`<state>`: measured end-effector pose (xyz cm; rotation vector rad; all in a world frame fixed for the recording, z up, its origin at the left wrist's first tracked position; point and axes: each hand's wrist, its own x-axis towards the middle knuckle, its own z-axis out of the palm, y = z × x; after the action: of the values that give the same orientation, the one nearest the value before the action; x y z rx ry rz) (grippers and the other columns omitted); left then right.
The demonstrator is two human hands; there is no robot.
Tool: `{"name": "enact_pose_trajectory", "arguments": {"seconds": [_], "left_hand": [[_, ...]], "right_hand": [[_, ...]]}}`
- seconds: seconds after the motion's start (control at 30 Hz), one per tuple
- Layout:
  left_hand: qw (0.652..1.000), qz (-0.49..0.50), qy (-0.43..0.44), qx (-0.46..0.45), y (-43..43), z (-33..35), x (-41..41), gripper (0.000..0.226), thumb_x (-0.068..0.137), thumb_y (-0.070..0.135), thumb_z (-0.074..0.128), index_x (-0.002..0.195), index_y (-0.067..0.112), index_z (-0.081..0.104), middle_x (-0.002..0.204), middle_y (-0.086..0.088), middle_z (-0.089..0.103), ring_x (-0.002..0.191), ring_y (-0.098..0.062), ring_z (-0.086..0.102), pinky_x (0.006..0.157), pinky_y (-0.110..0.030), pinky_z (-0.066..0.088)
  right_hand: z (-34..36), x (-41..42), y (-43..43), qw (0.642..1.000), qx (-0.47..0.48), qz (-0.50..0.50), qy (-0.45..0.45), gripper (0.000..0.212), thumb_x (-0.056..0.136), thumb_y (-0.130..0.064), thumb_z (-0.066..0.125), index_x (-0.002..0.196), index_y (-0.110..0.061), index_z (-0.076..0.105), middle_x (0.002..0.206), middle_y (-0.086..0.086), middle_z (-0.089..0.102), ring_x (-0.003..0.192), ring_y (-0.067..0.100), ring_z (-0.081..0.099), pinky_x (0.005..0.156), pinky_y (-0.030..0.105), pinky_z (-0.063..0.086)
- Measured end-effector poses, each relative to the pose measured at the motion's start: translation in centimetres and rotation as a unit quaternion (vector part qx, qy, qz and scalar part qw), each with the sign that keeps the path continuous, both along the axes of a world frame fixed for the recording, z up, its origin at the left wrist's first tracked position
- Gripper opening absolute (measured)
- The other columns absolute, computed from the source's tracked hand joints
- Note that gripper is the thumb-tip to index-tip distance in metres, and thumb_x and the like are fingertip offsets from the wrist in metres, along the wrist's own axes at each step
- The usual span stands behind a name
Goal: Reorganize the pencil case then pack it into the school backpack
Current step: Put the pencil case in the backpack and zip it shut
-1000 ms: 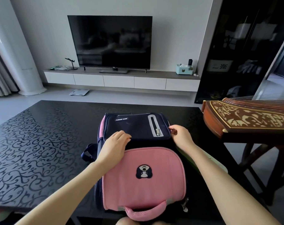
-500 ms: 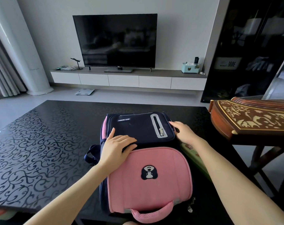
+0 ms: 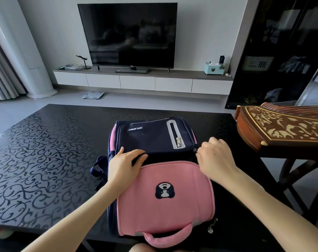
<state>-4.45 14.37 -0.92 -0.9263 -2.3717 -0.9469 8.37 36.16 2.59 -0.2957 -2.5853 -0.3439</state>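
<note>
**Bracing and zipping the backpack**

While the left hand (image 3: 126, 163) lies flat, fingers together, on the seam between the navy upper panel and the pink front pocket (image 3: 165, 197), it serves as a brace that keeps the backpack (image 3: 154, 140) from sliding on the table (image 3: 45, 151). The right hand (image 3: 215, 157), fingers drawn together, pinches a small metal zipper pull (image 3: 196, 150) at the bag's right edge; whether the zip is being opened or closed cannot be judged. The bag lies on its back, carry handle (image 3: 165, 239) toward the person, presenting its zippers upward for two-handed work. No pencil case is visible; it may lie inside. A wooden zither (image 3: 282, 130) stands beside the table, clear of the work.
</note>
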Motion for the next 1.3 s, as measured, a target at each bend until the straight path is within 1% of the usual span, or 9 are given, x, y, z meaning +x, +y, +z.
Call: {"name": "enact_pose_trajectory", "arguments": {"seconds": [0.1, 0.23, 0.33, 0.4, 0.5, 0.63, 0.83, 1.03, 1.3], "left_hand": [[0.999, 0.026, -0.033, 0.025, 1.0, 0.6, 2.0, 0.015, 0.085, 0.028, 0.064, 0.093, 0.018, 0.073, 0.084, 0.003, 0.075, 0.091, -0.032, 0.064, 0.104, -0.040, 0.038], [0.996, -0.026, -0.068, 0.050, 2.6, 0.9, 3.3, 0.014, 0.082, 0.031, 0.068, 0.092, 0.022, 0.072, 0.088, 0.008, 0.074, 0.086, -0.010, 0.062, 0.111, -0.035, 0.030], [0.990, -0.084, -0.088, 0.073, 1.8, 1.1, 2.6, 0.016, 0.076, 0.027, 0.073, 0.089, 0.019, 0.067, 0.092, 0.009, 0.070, 0.087, -0.006, 0.061, 0.109, -0.035, 0.030], [0.994, -0.070, -0.034, 0.072, 0.7, 1.1, 2.7, 0.017, 0.075, 0.031, 0.068, 0.078, 0.016, 0.062, 0.086, 0.005, 0.062, 0.085, -0.015, 0.055, 0.093, -0.033, 0.036], [0.997, 0.024, 0.074, -0.009, 0.5, 1.1, 4.6, 0.036, 0.078, 0.048, 0.054, 0.060, 0.018, 0.062, 0.072, 0.002, 0.051, 0.072, -0.020, 0.048, 0.075, -0.028, 0.026], [0.974, 0.093, 0.097, -0.181, 3.1, 1.9, 7.2, 0.041, 0.073, 0.052, 0.058, 0.053, 0.017, 0.060, 0.064, -0.002, 0.051, 0.062, -0.024, 0.047, 0.066, -0.037, 0.023], [0.958, 0.067, 0.118, -0.251, 2.6, 1.6, 6.9, 0.018, 0.053, 0.015, 0.071, 0.047, 0.016, 0.054, 0.059, -0.001, 0.048, 0.057, -0.024, 0.044, 0.064, -0.035, 0.022], [0.971, 0.014, 0.130, -0.198, -5.1, 0.5, 1.6, 0.023, 0.069, 0.039, 0.061, 0.054, 0.024, 0.056, 0.060, 0.008, 0.050, 0.061, -0.018, 0.048, 0.069, -0.028, 0.016], [0.915, -0.011, 0.125, -0.383, -5.7, 4.5, -8.5, 0.025, 0.074, 0.055, 0.064, 0.076, 0.030, 0.070, 0.081, 0.005, 0.058, 0.088, -0.022, 0.048, 0.090, -0.038, 0.020]], "right_hand": [[0.5, 1.0, -4.6, 0.999, -0.014, 0.027, 0.020, 0.018, 0.047, 0.001, 0.067, 0.041, -0.012, 0.057, 0.048, 0.002, 0.052, 0.056, 0.025, 0.048, 0.057, 0.033, 0.039], [-1.2, -0.5, -9.5, 0.998, -0.043, 0.023, 0.045, 0.020, 0.055, 0.001, 0.067, 0.045, -0.013, 0.056, 0.053, 0.001, 0.052, 0.059, 0.025, 0.049, 0.060, 0.034, 0.034], [-2.8, -0.1, -9.2, 0.990, -0.097, 0.051, 0.090, 0.016, 0.077, -0.024, 0.067, 0.062, -0.017, 0.068, 0.072, -0.003, 0.062, 0.071, 0.023, 0.053, 0.068, 0.035, 0.032], [-2.7, 1.0, -7.3, 0.976, -0.154, 0.071, 0.136, 0.024, 0.085, -0.038, 0.056, 0.081, -0.022, 0.074, 0.088, -0.005, 0.066, 0.084, 0.019, 0.057, 0.078, 0.038, 0.039], [-2.1, 1.0, -4.4, 0.969, -0.192, 0.065, 0.140, 0.037, 0.088, -0.037, 0.044, 0.108, -0.019, 0.069, 0.113, 0.002, 0.066, 0.107, 0.021, 0.058, 0.099, 0.045, 0.038], [-3.2, -0.6, -3.1, 0.972, -0.230, 0.047, 0.026, 0.053, 0.088, -0.044, 0.024, 0.130, -0.029, 0.054, 0.140, 0.001, 0.050, 0.134, 0.017, 0.037, 0.113, 0.048, 0.013], [-5.8, -0.1, -2.7, 0.975, -0.215, 0.035, 0.032, 0.044, 0.094, -0.042, 0.025, 0.121, -0.033, 0.058, 0.128, -0.005, 0.059, 0.130, 0.016, 0.044, 0.110, 0.055, 0.020], [-6.6, -0.2, -3.2, 0.980, -0.188, 0.046, 0.044, 0.037, 0.093, -0.037, 0.034, 0.114, -0.030, 0.063, 0.120, -0.004, 0.064, 0.122, 0.020, 0.053, 0.104, 0.056, 0.030], [-8.1, -0.4, -2.8, 0.986, -0.151, 0.071, 0.030, 0.035, 0.091, -0.034, 0.037, 0.114, -0.030, 0.065, 0.122, -0.004, 0.064, 0.120, 0.020, 0.053, 0.102, 0.053, 0.033]]}}
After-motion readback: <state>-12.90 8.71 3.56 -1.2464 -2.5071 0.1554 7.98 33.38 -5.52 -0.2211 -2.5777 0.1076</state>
